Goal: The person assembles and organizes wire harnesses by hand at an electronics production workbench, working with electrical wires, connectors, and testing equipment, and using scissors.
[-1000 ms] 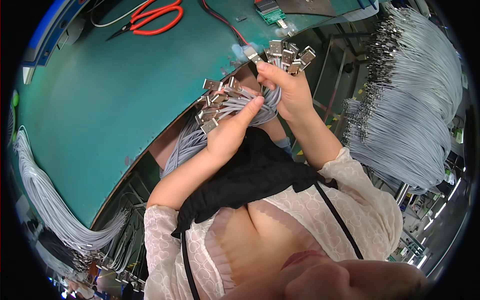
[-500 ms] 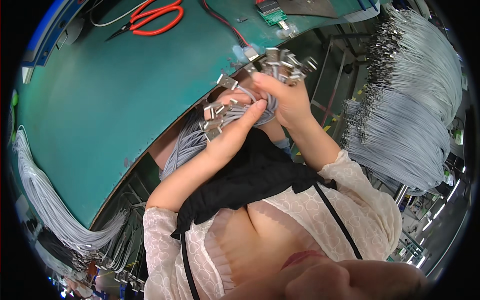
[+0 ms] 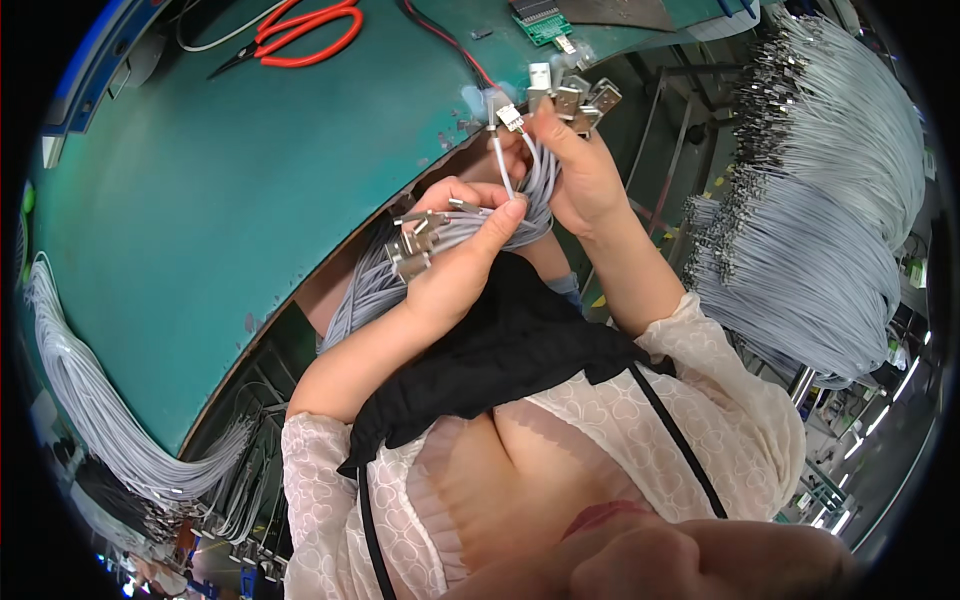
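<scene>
My right hand [image 3: 580,170] is closed around a bundle of grey cables [image 3: 535,185], metal plugs [image 3: 570,95] fanned above the grip. My left hand [image 3: 455,250] pinches one white cable [image 3: 500,160] between fingertips, with more plugs [image 3: 415,240] clustered just left of that pinch. Beyond both grips lie the green bench [image 3: 200,200] and red scissors [image 3: 300,30]; hanging cables [image 3: 830,230] lie right.

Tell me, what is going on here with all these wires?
A person is handling a bundle of grey cables with metal plugs at the edge of a green table. The right hand grips the bundle with its plugs pointing up, while the left hand pinches one cable against it. Red scissors lie on the table, and many more cables hang at the right.
</scene>
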`<state>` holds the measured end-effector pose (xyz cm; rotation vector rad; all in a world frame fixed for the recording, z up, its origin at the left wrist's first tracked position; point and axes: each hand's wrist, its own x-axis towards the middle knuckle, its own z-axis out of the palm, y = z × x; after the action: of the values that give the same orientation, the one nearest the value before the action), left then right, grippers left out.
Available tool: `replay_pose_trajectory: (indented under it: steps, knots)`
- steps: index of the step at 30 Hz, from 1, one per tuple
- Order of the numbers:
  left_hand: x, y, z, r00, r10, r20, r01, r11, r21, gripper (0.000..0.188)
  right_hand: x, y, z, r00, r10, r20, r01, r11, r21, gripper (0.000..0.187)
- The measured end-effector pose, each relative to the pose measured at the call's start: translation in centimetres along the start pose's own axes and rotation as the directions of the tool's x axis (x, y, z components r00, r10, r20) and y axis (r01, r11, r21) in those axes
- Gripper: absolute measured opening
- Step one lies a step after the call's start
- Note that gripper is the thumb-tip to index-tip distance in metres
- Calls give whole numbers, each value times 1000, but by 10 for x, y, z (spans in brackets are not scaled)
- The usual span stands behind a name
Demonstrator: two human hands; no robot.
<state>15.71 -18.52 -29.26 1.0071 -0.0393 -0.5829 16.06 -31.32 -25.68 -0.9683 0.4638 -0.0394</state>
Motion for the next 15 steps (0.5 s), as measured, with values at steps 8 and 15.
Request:
replay_pose_trajectory:
  steps: [8,15]
  knots:
    - [-10,5,3,993,-109,39,109,994,17,14,-14,2,-6,999,-9,53,16,991,-135,9]
    - [-4,5,8,993,58,106,-95,914,393,15,-6,7,-11,995,-92,-27,87,986,-142,7]
